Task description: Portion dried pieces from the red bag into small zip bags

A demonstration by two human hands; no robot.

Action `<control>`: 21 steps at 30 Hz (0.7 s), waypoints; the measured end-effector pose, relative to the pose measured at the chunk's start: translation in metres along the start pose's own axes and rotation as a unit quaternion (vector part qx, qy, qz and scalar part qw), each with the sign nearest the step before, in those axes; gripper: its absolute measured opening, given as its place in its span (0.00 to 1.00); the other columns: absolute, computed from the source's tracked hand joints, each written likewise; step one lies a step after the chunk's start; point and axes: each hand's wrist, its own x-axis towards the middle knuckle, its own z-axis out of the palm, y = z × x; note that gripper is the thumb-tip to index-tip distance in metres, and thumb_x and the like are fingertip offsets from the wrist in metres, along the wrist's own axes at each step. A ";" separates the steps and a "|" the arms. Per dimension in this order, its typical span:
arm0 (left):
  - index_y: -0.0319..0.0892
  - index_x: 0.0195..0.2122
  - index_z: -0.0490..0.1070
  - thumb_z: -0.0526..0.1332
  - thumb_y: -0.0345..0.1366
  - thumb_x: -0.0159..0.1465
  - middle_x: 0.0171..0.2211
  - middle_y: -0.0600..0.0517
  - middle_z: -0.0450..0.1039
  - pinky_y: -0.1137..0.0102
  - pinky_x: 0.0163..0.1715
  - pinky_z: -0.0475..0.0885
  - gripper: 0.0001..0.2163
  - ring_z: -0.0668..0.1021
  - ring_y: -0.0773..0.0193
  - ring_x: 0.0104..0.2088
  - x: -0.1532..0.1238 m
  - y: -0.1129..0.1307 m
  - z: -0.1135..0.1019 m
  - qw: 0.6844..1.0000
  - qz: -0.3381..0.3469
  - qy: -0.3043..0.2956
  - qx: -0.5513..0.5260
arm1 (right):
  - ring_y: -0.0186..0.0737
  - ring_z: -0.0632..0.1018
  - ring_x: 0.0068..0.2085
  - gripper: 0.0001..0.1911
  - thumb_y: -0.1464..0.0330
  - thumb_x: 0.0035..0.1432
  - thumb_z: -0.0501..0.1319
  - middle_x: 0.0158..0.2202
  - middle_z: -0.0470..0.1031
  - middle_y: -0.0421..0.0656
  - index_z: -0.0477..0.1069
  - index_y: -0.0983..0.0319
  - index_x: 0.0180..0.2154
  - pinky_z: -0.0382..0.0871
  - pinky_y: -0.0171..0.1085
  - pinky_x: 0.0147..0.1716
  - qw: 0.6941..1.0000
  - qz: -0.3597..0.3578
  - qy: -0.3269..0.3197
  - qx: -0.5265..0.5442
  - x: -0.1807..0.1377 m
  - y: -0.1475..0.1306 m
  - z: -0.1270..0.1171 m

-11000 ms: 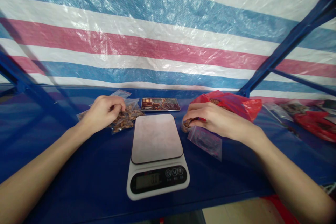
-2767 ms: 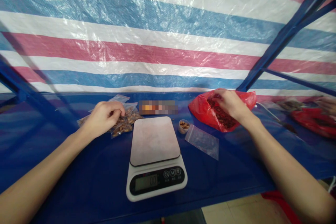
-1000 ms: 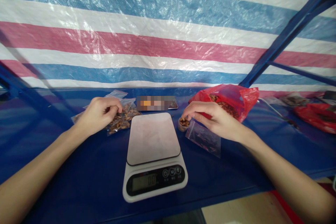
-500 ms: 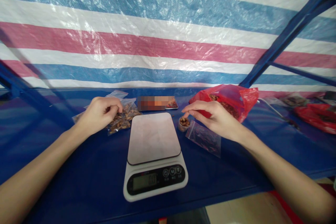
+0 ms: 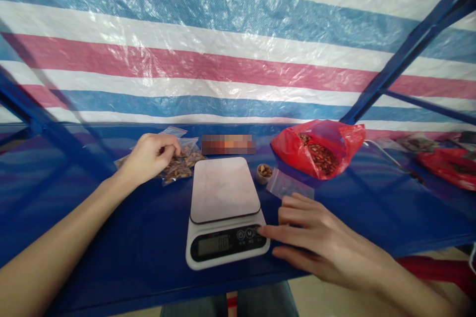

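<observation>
Striped plastic sheeting (image 5: 223, 67) in red, white and blue hangs behind a blue surface (image 5: 148, 252). Digital scale (image 5: 225, 190) stands near the middle of the front edge of the surface; the display (image 5: 213, 244) reads 0.0. Right hand (image 5: 322, 237): fingers spread apart, index fingertip at the right end of the control panel (image 5: 234, 252). Left hand (image 5: 152, 156): fingers curled, thumb and index finger together, above filled zip bags (image 5: 190, 147) left of the scale, toward the rear edge; whether it grips a bag cannot be told. Small cup (image 5: 264, 180) of brown pieces (image 5: 264, 170) stands upright just right of the weighing platform (image 5: 225, 190), beside a flat transparent zip bag (image 5: 286, 183). Open red bag (image 5: 292, 146) lies near the rear edge, right of the cup. Second red bag (image 5: 446, 164) lies toward the right end of the surface
</observation>
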 end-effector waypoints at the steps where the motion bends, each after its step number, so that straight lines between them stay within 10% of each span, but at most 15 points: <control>1: 0.43 0.25 0.77 0.52 0.32 0.60 0.24 0.54 0.79 0.70 0.29 0.67 0.14 0.78 0.64 0.24 0.000 0.000 0.000 1.000 0.000 0.001 0.002 | 0.41 0.77 0.37 0.15 0.64 0.76 0.61 0.35 0.78 0.43 0.78 0.59 0.58 0.70 0.42 0.47 1.000 -0.003 -0.015 -0.026 -0.005 -0.005 0.005; 15: 0.44 0.26 0.77 0.51 0.31 0.60 0.25 0.54 0.79 0.68 0.30 0.66 0.14 0.78 0.62 0.25 0.000 -0.002 0.001 1.000 -0.010 0.005 0.013 | 0.39 0.75 0.37 0.15 0.71 0.74 0.61 0.34 0.76 0.40 0.79 0.55 0.57 0.68 0.43 0.47 0.998 0.038 -0.043 -0.016 -0.008 -0.010 0.012; 21: 0.43 0.26 0.77 0.52 0.31 0.60 0.26 0.53 0.80 0.68 0.31 0.67 0.14 0.79 0.61 0.27 0.000 -0.003 0.002 1.000 -0.004 0.007 0.006 | 0.42 0.77 0.40 0.17 0.70 0.73 0.61 0.39 0.78 0.44 0.76 0.56 0.60 0.73 0.42 0.42 0.991 0.057 0.122 -0.026 0.011 0.012 0.000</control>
